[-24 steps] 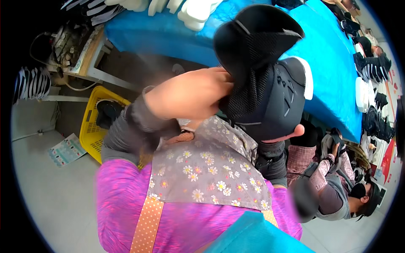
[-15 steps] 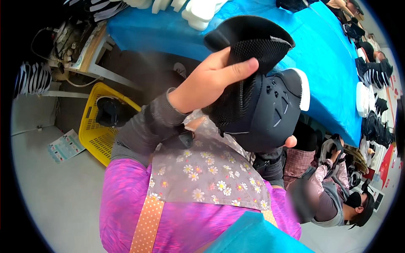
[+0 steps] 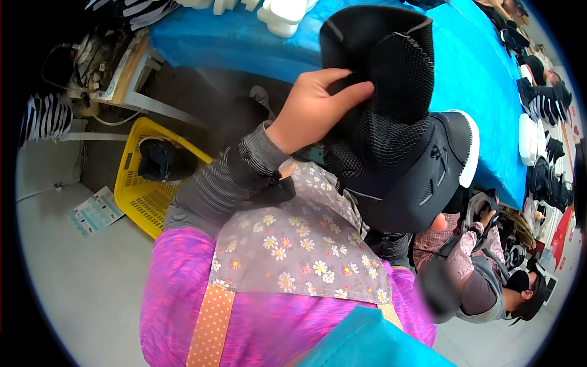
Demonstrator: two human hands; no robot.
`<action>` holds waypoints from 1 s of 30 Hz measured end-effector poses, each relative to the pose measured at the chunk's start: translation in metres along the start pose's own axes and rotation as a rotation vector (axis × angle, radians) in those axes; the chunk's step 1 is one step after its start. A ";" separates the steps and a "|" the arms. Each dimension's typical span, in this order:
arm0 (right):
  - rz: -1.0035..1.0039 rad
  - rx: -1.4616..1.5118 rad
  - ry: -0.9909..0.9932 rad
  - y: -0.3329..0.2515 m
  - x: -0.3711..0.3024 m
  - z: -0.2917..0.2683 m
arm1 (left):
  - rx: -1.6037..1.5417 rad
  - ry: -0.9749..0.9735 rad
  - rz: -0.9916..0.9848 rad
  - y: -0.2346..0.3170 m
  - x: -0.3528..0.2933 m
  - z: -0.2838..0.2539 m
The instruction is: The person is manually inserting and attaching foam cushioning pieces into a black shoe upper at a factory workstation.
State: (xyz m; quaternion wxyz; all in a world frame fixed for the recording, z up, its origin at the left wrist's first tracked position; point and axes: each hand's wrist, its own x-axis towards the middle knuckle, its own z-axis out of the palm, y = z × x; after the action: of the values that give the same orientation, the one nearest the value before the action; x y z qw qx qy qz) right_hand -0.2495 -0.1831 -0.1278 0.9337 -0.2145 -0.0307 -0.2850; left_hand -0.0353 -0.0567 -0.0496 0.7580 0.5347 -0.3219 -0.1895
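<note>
A black shoe upper (image 3: 397, 196) is held up in front of my chest, over the near edge of the blue-covered table. It has a mesh lining, small cut-out slots on its side and a white toothed edge (image 3: 472, 150) at its right end. My left hand (image 3: 318, 110) is closed on the rim of its raised collar, the thumb on the mesh and the other fingers partly out of sight behind. From below, my right hand (image 3: 439, 222) grips the upper; just a fingertip shows at its lower right, and the rest is hidden.
The blue table cover (image 3: 483, 79) stretches away to the right, with white shoe-shaped pieces (image 3: 284, 15) at its far left. A yellow basket (image 3: 127, 165) holding a black item stands on the floor at left, near a bench (image 3: 131, 73). At right, a co-worker (image 3: 483, 296) handles a shoe part.
The shoe upper has shifted to the right and its collar stands taller, showing more of the mesh lining. My left hand has moved slightly, keeping its hold on the collar.
</note>
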 end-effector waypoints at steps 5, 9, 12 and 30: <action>0.031 -0.043 -0.002 0.008 -0.007 0.004 | 0.207 -0.169 0.012 0.006 0.007 0.006; 0.069 -0.074 0.005 0.020 -0.009 0.003 | 0.380 -0.176 0.042 -0.002 0.005 0.003; 0.091 -0.118 0.007 0.030 -0.003 0.005 | 0.448 -0.167 0.102 -0.018 0.003 0.001; 0.102 -0.198 0.050 0.026 -0.018 -0.011 | 0.819 -0.142 0.251 -0.043 -0.037 -0.013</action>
State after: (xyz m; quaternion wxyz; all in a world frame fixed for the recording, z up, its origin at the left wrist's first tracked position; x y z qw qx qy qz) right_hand -0.2511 -0.1589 -0.1507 0.9217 -0.2999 0.0321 -0.2439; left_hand -0.0505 -0.0400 -0.1030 0.4763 0.7338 -0.4843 0.0110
